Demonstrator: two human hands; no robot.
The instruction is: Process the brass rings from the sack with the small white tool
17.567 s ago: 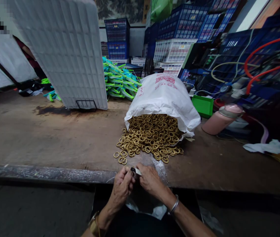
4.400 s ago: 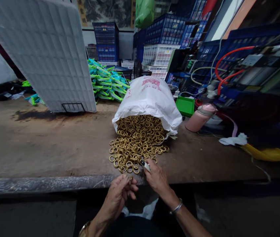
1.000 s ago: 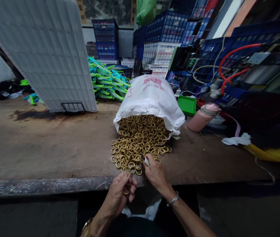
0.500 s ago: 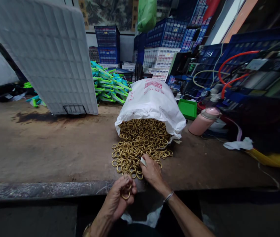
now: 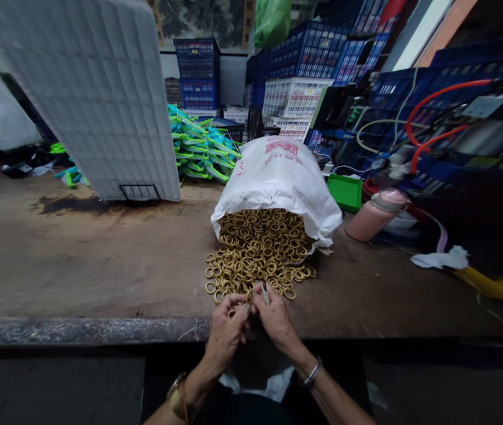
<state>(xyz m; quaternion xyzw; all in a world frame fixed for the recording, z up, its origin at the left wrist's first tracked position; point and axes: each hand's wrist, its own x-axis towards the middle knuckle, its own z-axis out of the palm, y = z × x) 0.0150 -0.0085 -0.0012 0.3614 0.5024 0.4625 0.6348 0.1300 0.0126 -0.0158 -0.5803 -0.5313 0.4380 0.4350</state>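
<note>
A white woven sack (image 5: 273, 171) lies on its side, its mouth towards me. Gold-coloured rings (image 5: 251, 260) spill out of it in a heap near the table's front edge. My left hand (image 5: 227, 330) is closed on gold-coloured rings at the near side of the heap. Fingers closed, my right hand (image 5: 276, 316) holds a small tool with a pale body and dark tip (image 5: 265, 293); its kind is unclear. The fingertips of both hands nearly meet at a ring (image 5: 248, 295), and which of them grip it is partly hidden.
A tall white quilted panel (image 5: 101, 106) stands at the left. Bright green and blue items (image 5: 205, 147) are piled behind the sack. To the right are a pink bottle (image 5: 378, 215), a green tray (image 5: 344, 192) and red hoses (image 5: 424, 118). Blue crates (image 5: 198, 71) stack behind.
My left hand has risen forward to the heap's near edge. The right hand has drawn slightly back, so the hands are now close together. The view has shifted slightly.
</note>
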